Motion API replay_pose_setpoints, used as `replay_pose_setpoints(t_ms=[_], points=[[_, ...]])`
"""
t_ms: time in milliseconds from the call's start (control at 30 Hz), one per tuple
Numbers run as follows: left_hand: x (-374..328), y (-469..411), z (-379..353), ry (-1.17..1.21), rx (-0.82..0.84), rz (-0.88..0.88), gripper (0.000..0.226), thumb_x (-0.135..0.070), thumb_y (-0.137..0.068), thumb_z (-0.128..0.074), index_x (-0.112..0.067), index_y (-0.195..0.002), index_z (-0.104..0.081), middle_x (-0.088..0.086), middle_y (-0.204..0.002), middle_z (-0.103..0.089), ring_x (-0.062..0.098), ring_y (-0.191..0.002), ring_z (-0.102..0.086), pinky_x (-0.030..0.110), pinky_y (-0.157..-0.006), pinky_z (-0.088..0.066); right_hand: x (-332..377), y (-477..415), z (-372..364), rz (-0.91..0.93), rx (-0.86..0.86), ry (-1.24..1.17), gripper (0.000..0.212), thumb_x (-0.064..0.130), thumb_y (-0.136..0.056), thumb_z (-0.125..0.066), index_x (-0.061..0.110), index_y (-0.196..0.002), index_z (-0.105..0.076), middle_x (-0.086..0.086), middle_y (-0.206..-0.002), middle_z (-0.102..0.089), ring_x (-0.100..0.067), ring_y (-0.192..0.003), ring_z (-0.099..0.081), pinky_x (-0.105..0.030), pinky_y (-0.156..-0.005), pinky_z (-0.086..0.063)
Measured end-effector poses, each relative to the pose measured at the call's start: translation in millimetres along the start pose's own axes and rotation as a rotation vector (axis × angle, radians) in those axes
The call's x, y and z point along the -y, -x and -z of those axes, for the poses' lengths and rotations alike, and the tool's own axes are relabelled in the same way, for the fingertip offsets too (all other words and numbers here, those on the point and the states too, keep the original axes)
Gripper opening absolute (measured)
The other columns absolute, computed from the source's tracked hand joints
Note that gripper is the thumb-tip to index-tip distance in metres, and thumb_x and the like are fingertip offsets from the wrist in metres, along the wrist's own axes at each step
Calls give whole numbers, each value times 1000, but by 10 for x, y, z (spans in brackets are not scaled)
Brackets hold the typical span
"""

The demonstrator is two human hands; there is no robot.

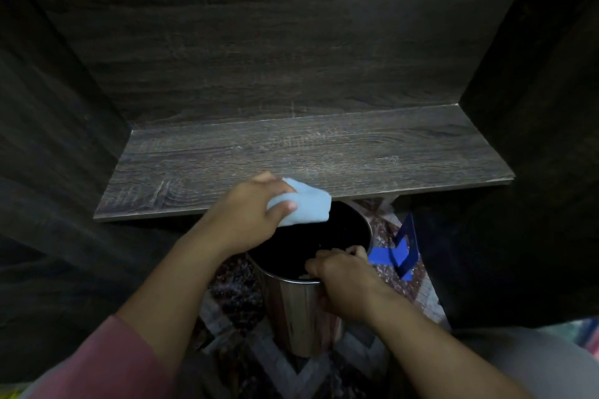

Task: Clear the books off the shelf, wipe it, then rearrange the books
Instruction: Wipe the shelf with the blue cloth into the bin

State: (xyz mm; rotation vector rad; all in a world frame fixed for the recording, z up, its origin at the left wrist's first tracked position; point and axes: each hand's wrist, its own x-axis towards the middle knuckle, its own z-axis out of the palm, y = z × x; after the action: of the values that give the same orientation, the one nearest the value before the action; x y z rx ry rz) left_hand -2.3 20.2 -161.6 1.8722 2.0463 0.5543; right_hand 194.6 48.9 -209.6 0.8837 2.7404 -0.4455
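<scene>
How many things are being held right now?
2. The cloth, in the left grip, at the shelf edge; the bin below it, rim in the right grip.

A shiny cylindrical metal bin [291, 317] stands upright on a patterned rug [233, 304], its mouth open and its inside dark. At 2 o'clock from the bin, just beside it, a blue bookend [411, 249] stands on the same rug. Pale chevron bands cross the rug at 6 o'clock from the bin.
</scene>
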Motion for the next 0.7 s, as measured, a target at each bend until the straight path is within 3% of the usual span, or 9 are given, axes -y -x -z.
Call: replay_pose_setpoints(t_ms=[133, 200, 333, 500, 633, 700], points=[[-107, -11, 71, 38, -371, -36, 38, -44, -95, -43, -24, -123, -59, -7, -115, -52, 13, -101, -55, 30, -87, -45, -12, 34, 27, -3, 6, 15, 36, 17, -83, -59, 24, -118, -56, -1, -119, -53, -25, -118, -49, -43, -97, -27], [-131, -25, 53, 52, -460, 12, 39, -42, -96, -43, -20, -124, -58, -3, -117, -53, 11, -99, -53, 28, -85, -42, -17, 36, 34, -10, 18, 11, 36, 17, -84, -59, 23, -119, -56, -1, -119, -53, -24, -117, -49, -44, -98, -27], [-83, -81, -110, -97, -222, 151, 39, -45, -94, -40, -19, -116, -59, 6, -115, -56, 30, -100, -59, 40, -85, -49, -19, 27, 30, -22, 19, 6, 36, 18, -81, -61, 24, -116, -57, 0, -117, -53, -24, -116, -49, -43, -97, -27], [-194, -132, -29, -58, -448, 61, 30, -36, -98, -48, -16, -117, -60, 3, -113, -55, 26, -95, -58, 39, -78, -49, -29, 16, 33, -32, 5, -27, 33, 16, -81, -60, 24, -114, -57, 1, -114, -53, -23, -115, -48, -43, -97, -26], [-26, -141, -100, -126, -110, 117, 31, -45, -96, -47, -29, -120, -58, -1, -123, -53, 26, -109, -56, 41, -88, -47, -44, 18, 20, -45, -7, -40, 34, 15, -81, -59, 26, -113, -58, 2, -112, -53, -23, -114, -48, -41, -95, -26], [16, -138, -108, -105, -102, 90, 31, -47, -95, -46, -31, -119, -58, -5, -120, -54, 23, -108, -56, 40, -87, -47, -59, 21, 8, -49, -3, -44, 35, 13, -80, -60, 26, -113, -58, 3, -112, -53, -22, -114, -48, -40, -93, -26]])
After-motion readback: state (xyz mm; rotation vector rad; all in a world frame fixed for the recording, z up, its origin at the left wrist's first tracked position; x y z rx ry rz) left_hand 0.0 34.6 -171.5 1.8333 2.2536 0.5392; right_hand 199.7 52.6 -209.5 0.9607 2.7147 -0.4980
